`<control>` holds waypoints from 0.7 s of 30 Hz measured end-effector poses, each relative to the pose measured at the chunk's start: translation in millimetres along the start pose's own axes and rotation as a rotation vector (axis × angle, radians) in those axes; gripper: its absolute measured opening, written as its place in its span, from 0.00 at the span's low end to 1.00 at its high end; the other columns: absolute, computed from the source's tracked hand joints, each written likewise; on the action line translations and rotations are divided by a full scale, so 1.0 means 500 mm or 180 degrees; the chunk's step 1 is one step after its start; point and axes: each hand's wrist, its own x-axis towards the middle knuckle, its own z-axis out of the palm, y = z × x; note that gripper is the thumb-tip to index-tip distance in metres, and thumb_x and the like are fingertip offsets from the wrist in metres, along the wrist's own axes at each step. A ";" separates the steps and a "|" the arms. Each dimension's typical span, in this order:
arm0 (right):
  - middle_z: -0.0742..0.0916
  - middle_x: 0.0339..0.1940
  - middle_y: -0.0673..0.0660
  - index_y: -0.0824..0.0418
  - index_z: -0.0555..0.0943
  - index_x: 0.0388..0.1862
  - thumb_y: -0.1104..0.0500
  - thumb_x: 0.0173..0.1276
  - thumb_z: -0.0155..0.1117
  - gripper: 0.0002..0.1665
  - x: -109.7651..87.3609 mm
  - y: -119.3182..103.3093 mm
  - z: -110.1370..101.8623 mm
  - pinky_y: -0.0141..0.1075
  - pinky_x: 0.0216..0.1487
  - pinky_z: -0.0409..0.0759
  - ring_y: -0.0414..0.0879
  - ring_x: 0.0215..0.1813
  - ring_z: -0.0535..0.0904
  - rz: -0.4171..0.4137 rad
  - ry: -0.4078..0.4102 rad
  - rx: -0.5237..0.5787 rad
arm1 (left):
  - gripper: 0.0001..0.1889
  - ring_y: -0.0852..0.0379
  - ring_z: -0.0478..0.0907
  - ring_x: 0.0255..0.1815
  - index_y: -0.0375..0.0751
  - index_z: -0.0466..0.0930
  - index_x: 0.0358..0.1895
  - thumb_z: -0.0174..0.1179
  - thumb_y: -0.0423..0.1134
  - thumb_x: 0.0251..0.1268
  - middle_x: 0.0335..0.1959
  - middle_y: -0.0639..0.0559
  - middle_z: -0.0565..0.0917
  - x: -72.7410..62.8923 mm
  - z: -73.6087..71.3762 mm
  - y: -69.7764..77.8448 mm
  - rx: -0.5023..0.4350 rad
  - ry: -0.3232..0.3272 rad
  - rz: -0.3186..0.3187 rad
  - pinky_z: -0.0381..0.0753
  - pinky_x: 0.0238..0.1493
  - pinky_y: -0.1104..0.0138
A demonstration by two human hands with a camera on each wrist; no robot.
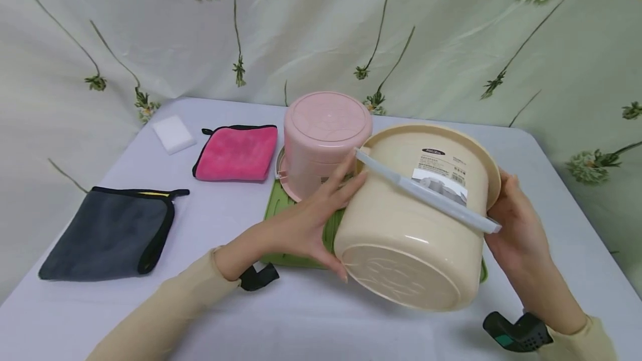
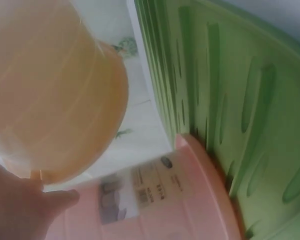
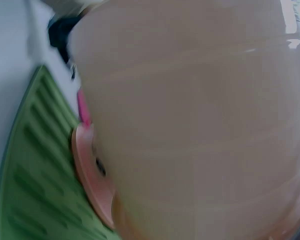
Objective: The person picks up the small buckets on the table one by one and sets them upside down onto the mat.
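Note:
A cream plastic bucket [image 1: 401, 222] is tilted in the head view, its base toward me and its rim pointing away. It has a printed label [image 1: 441, 177] and a grey-white handle [image 1: 426, 194] lying across its side. My right hand [image 1: 519, 233] grips it at the right by the rim, some fingers hidden behind. Spread and fairly straight, the fingers of my left hand [image 1: 306, 224] lie along its left side, thumb low near the base. Behind it, a pink bucket [image 1: 326, 144] stands upside down on a green ribbed tray [image 1: 281, 255].
Left of the tray lie a folded pink cloth [image 1: 238, 155], a white sponge block [image 1: 173, 133] and a folded dark grey cloth [image 1: 107, 235]. The white-covered table [image 1: 225, 205] ends at a hanging flowered curtain [image 1: 311, 38].

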 end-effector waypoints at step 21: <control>0.46 0.75 0.54 0.55 0.41 0.76 0.72 0.75 0.35 0.36 -0.002 -0.002 -0.035 0.32 0.68 0.39 0.44 0.74 0.35 -0.0975 -0.0073 -0.2110 | 0.61 0.66 0.22 0.70 0.56 0.29 0.75 0.50 0.80 0.42 0.74 0.58 0.27 0.121 0.007 0.013 -0.1706 0.0164 -0.0964 0.47 0.67 0.54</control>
